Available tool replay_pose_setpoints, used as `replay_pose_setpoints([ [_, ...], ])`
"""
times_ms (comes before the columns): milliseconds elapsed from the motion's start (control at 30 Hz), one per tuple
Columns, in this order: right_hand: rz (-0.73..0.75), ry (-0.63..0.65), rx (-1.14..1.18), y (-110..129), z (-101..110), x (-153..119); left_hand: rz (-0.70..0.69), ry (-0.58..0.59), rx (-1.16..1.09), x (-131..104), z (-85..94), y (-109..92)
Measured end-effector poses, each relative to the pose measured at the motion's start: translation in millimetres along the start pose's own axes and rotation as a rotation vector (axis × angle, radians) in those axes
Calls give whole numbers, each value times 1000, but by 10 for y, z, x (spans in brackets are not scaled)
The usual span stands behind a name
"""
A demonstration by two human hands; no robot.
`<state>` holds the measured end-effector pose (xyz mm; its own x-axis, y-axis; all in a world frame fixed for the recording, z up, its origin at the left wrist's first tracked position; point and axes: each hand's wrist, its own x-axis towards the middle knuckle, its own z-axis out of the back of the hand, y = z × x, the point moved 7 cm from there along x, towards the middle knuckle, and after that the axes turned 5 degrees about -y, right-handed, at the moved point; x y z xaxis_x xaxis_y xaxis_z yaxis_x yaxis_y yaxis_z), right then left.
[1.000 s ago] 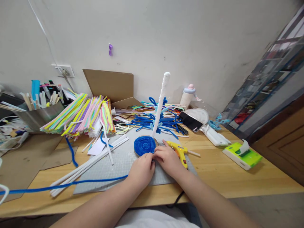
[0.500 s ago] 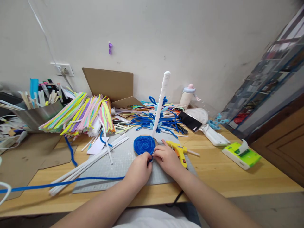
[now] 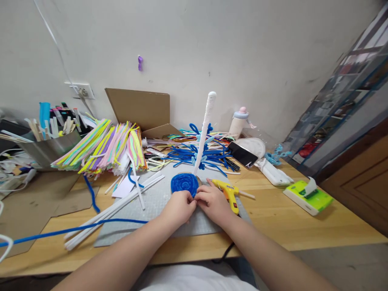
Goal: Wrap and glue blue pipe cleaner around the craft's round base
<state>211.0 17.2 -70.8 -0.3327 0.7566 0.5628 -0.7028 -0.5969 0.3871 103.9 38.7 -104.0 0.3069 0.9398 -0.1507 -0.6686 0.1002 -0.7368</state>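
A round base [image 3: 184, 182] covered in a spiral of blue pipe cleaner lies on the grey cutting mat [image 3: 127, 233], its brown rim showing at the edge. From its back edge rises a tall white wrapped stick [image 3: 206, 121], leaning slightly right, with blue loops around its lower part. My left hand [image 3: 178, 209] is closed at the base's near edge, pinching a long blue pipe cleaner [image 3: 75, 229] that trails off to the left; the pinched bit is hidden. Against the base's near right edge, my right hand [image 3: 216, 202] grips with bent fingers, thumb close to the left fingertips.
A yellow glue gun [image 3: 228, 193] lies just right of my right hand. White sticks [image 3: 121, 206] cross the mat's left side. Behind are bundled pastel pipe cleaners [image 3: 103, 147], loose blue ones [image 3: 178, 152], a phone [image 3: 243, 154] and a bottle [image 3: 238, 124]. A tissue pack [image 3: 309, 197] sits right.
My left hand has rolled and shifted slightly, its fingertips now closer to the right ones. The trailing blue pipe cleaner has risen a little near my left wrist. My right hand stays nearly still.
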Motion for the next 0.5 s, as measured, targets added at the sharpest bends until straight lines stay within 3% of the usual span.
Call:
replay_pose_setpoints([
  [200, -28, -9, 41, -32, 8, -3, 43, 22, -156, 11, -74, 14],
  [300, -41, -13, 61, -26, 21, -2, 2, -19, -131, -42, -43, 1],
  [500, -55, -24, 70, -12, 38, 4, -398, -180, 370, -282, 105, -253],
])
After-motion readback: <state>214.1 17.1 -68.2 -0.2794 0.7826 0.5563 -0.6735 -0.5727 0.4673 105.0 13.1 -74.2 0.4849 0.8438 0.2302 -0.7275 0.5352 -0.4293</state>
